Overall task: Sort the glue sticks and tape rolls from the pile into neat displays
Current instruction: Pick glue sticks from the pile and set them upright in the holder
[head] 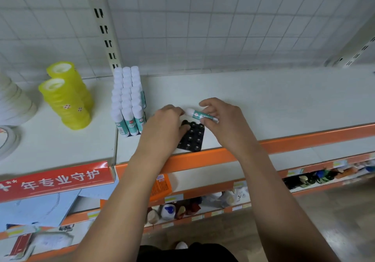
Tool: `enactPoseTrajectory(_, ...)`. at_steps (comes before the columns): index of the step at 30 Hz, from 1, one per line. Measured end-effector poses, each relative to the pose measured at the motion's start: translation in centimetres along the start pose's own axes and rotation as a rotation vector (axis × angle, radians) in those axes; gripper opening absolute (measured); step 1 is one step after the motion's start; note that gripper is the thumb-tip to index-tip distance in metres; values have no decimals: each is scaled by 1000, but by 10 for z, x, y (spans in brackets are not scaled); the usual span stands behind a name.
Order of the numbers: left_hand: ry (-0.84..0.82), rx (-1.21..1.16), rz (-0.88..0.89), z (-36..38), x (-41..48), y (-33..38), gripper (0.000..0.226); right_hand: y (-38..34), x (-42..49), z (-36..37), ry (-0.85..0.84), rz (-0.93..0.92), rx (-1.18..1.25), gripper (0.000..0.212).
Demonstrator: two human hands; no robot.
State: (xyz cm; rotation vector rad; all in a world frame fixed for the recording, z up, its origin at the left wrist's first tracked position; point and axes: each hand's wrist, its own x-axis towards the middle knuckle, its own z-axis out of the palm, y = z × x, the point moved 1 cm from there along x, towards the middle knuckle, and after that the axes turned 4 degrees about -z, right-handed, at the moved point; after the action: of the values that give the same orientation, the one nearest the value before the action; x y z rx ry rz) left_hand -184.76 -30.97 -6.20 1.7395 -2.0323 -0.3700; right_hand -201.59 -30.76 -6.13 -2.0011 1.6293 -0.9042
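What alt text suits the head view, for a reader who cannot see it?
A person's right hand holds a glue stick over a black socketed tray, which the left hand touches, on a white shelf beside packed glue sticks and stacked yellow tape rolls.

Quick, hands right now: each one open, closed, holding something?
Left hand: thumb on the black tray; grip cannot be told.
Right hand: holds a glue stick.

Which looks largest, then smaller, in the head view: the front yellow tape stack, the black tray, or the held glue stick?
1. front yellow tape stack
2. black tray, partly hidden by the left hand
3. glue stick pinched in the right hand, clearly smallest
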Motion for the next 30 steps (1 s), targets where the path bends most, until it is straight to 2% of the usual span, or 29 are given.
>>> enactPoseTrajectory(3,-22,27,3,6,0,-4,39,6,1,3,39,14,-13,38)
enactPoseTrajectory(9,-143,86,159,13,1,-3,31,6,-1,5,69,7,95,31)
enactPoseTrajectory(12,-129,92,144,16,-2,-2,30,6,-3,4,91,32,154,32)
enactPoseTrajectory(24,-106,77,116,18,-8,0,28,3,-5,7,100,30,134,29)
enactPoseTrajectory(30,-105,64,101,18,-9,0,30,1,-5,16,68,-11,48,27)
